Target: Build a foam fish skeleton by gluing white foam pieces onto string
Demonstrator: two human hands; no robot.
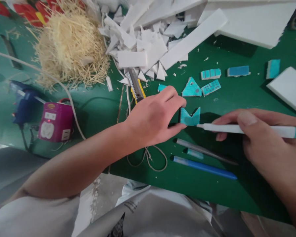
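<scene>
My left hand point(160, 113) pinches the left side of a small turquoise foam piece point(190, 118) with a V-shaped notch in its upper edge. In my right hand point(259, 131) is a white marker point(227, 128) with a turquoise end, its tip touching the lower right corner of that piece. Below lie a grey marker point(204, 150), a turquoise cap point(194, 153) and a blue marker point(204, 167). Above are a turquoise triangle point(191, 87), a dotted piece point(211, 87), a striped piece point(210, 74) and a blue block point(238, 71).
White foam scraps point(148, 46) are heaped at the back, with a yellow utility knife point(136, 86) in front. Straw point(71, 46), a blue glue gun point(23, 102) and a magenta power socket point(55, 121) stand left. A white foam block point(289, 89) lies right.
</scene>
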